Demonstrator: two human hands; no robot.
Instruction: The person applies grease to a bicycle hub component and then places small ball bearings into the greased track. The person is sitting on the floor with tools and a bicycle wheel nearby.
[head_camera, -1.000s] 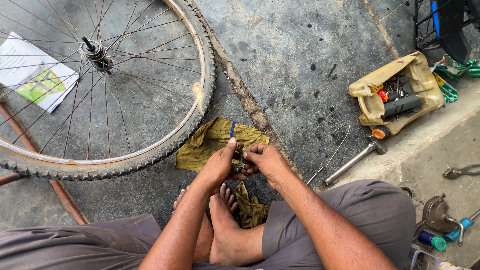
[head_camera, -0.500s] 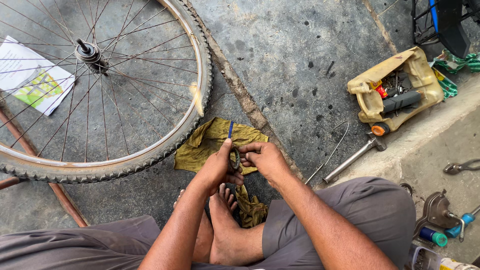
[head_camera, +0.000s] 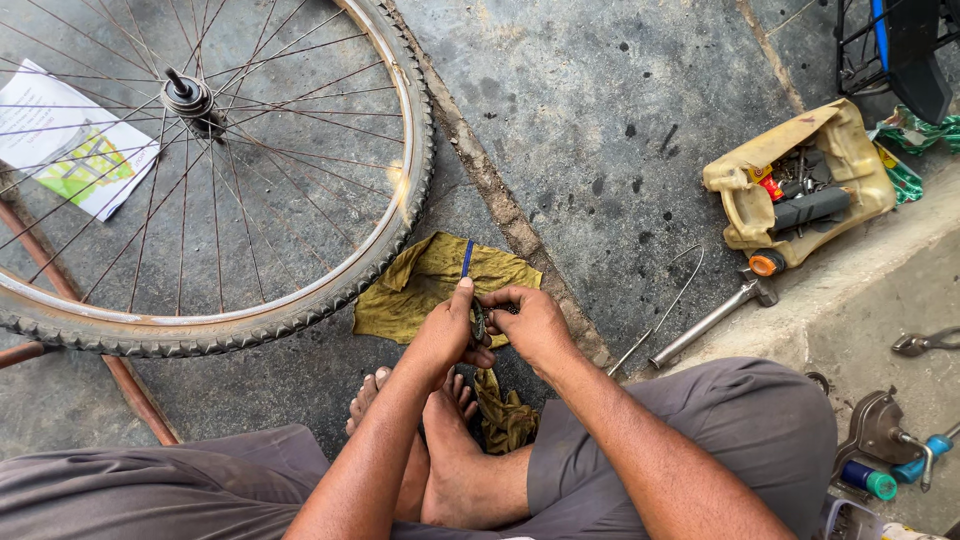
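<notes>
I sit cross-legged on a stone floor, bare feet tucked in front. My left hand (head_camera: 446, 328) and my right hand (head_camera: 532, 322) meet over a dirty yellow rag (head_camera: 425, 278), and both pinch a small dark metal part (head_camera: 479, 322) between the fingertips. A thin blue-handled tool (head_camera: 466, 258) sticks up just beyond the left thumb; which hand holds it I cannot tell. A spoked bicycle wheel (head_camera: 300, 300) with its tyre and hub (head_camera: 187, 98) lies flat to the left, its rim close to the rag.
A cut yellow jug (head_camera: 735, 195) holding small tools lies at the right, a hammer (head_camera: 710, 320) and a bent wire (head_camera: 672, 292) beside it. A printed paper (head_camera: 50, 135) lies under the wheel. More tools (head_camera: 890, 440) rest on a raised ledge at right; a rusty rod (head_camera: 130, 395) lies lower left.
Both hands stay together over the rag, with only small finger movement on the part. The view has shifted slightly.
</notes>
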